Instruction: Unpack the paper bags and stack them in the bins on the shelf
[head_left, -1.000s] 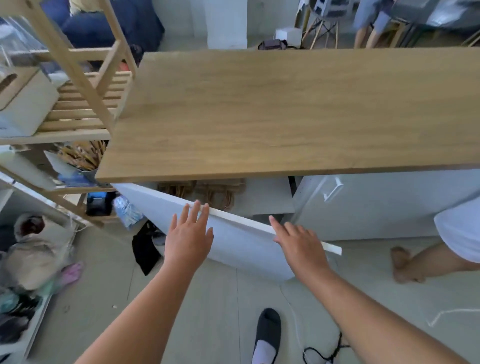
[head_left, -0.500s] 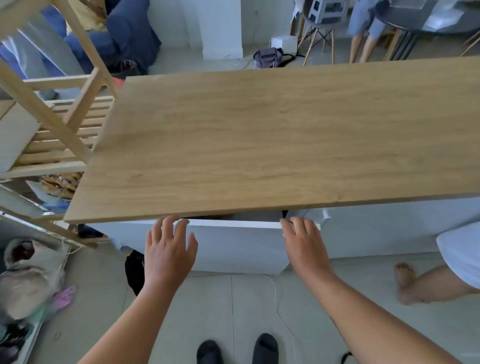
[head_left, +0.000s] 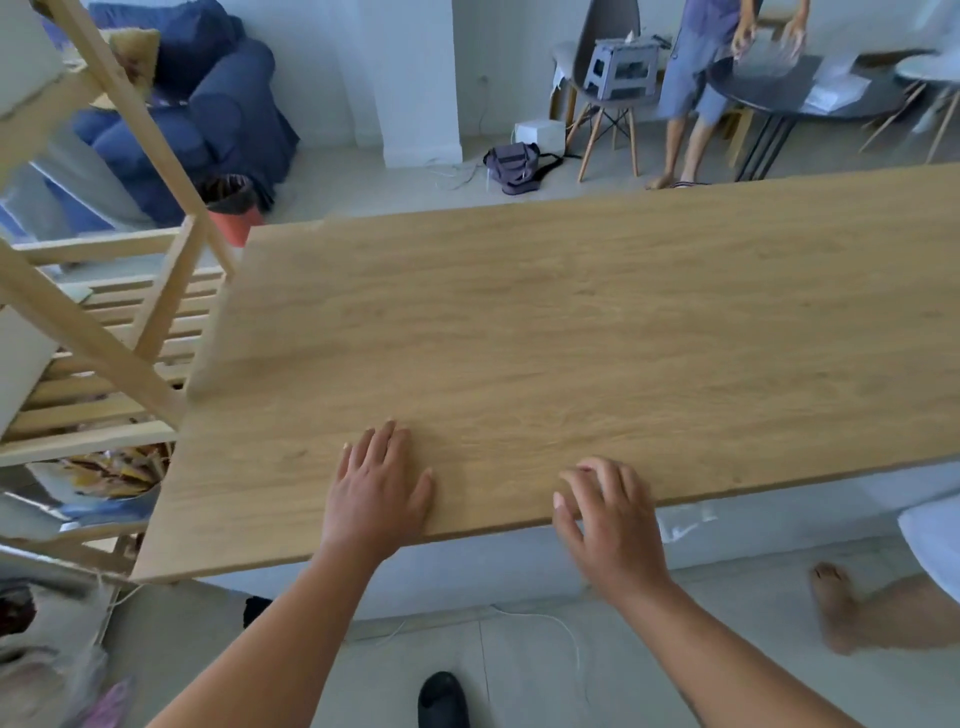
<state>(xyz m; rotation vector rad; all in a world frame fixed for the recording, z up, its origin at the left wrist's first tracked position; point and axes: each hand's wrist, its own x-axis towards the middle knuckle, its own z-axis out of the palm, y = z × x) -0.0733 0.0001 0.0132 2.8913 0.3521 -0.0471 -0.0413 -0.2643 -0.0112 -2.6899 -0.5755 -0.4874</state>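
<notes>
My left hand (head_left: 376, 491) lies flat near the front edge of the wooden tabletop (head_left: 571, 332), fingers straight and spread. My right hand (head_left: 605, 512) hovers over the same front edge to the right, fingers loosely bent, holding nothing. A wooden slatted shelf (head_left: 119, 338) stands at the left, touching the tabletop's left side. Brown paper items (head_left: 117, 467) show on a lower shelf level, partly hidden by the tabletop. No bin shows plainly, and the white cabinet door below the table is hidden.
A person's bare foot (head_left: 841, 603) and white clothing stand at the right. Another person (head_left: 696, 88) stands at a dark round table beyond. A blue sofa (head_left: 208, 114), red bin (head_left: 234, 213), grey chair (head_left: 608, 93) and bag (head_left: 514, 163) lie behind. A cable (head_left: 545, 623) crosses the floor.
Both hands rose from the white cabinet door under the table to the tabletop's front edge. The door is out of sight now. My view lifted toward the room.
</notes>
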